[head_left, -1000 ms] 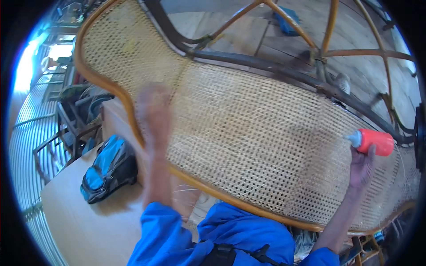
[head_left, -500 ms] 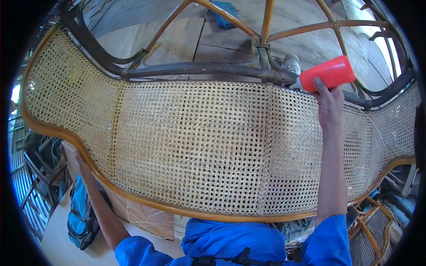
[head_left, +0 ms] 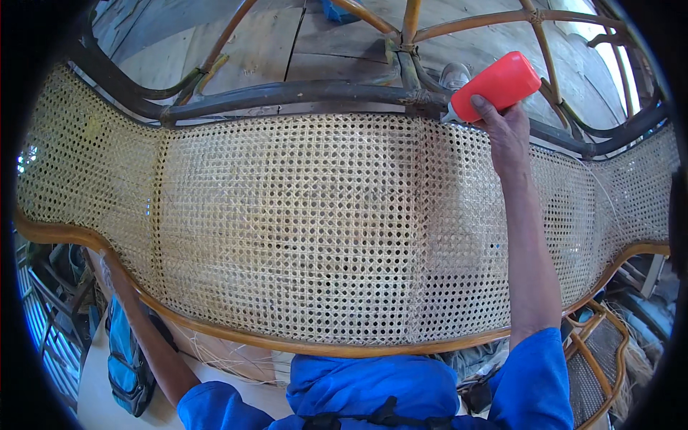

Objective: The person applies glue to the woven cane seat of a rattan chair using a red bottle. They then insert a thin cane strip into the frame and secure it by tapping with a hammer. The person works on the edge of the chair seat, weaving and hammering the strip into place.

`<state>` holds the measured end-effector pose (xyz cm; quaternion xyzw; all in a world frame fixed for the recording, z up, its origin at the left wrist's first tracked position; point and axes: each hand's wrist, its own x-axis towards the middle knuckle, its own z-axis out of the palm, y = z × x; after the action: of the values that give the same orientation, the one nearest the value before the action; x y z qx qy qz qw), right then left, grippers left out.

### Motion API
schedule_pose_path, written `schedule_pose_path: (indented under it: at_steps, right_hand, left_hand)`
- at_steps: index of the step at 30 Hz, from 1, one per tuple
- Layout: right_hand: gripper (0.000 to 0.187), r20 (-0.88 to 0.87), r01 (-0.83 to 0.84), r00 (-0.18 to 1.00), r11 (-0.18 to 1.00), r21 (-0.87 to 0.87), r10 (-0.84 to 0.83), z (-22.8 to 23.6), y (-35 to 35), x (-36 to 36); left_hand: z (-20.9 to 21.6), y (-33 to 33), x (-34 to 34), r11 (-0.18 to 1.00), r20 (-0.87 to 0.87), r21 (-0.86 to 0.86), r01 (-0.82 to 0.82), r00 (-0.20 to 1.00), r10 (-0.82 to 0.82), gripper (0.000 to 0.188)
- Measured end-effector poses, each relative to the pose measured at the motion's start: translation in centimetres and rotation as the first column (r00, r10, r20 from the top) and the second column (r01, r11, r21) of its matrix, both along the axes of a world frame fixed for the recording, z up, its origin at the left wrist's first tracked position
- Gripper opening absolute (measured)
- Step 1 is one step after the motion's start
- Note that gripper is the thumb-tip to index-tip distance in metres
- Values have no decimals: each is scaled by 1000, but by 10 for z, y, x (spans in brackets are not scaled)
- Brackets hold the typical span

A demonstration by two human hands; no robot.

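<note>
In my right hand (head_left: 506,132) is a red squeeze bottle (head_left: 505,80), my fingers wrapped round it. It is tilted, with its pale nozzle pointing down and left at the far edge of the woven cane panel (head_left: 287,229). The nozzle is by the dark rattan pole (head_left: 301,93) that runs along that edge, close to a bound joint. At the near left, my left hand (head_left: 115,276) is against the curved brown rattan rim (head_left: 64,233) of the panel. Its fingers are largely hidden at the rim.
Brown rattan poles (head_left: 473,29) rise beyond the panel over a plank floor (head_left: 258,46). A shoe (head_left: 456,75) is behind the far edge. A blue and black backpack (head_left: 129,358) lies at the lower left; another woven rattan piece (head_left: 595,358) stands at the lower right.
The bottle and my right hand have moved left and slightly up, the nozzle now nearer the bound joint. The whole view has shifted a little; my left hand stays at the rim.
</note>
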<state>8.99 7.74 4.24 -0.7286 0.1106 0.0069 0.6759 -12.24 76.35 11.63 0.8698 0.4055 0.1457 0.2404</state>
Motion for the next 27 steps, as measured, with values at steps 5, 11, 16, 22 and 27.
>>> schedule_pose_path:
  at_steps: [5, 11, 16, 22, 27]
  right_hand:
    - [46, -19, -19, 1000, 997, -74, 18, -7, 0, 2]
    - [43, -3, -88, 996, 968, -237, 90, -2, 2, 8]
    - [39, -27, -108, 994, 961, -254, 105, 5, 10, 13]
    - [39, 41, -82, 995, 977, -196, 91, 0, 12, 10]
    - [36, -29, 110, 994, 926, 361, -106, -8, 10, -5]
  left_hand:
    - [-2, 14, -4, 999, -27, 40, -5, 1000, 7, 54]
    - [-4, 23, -6, 999, -49, 42, -8, 999, 10, 54]
    - [-5, 10, -1, 1000, 43, -7, -27, 999, 28, 57]
    - [0, 4, 0, 999, -26, 25, -45, 999, 45, 59]
    - [-1, 5, 2, 999, -27, 42, -13, 1000, 14, 59]
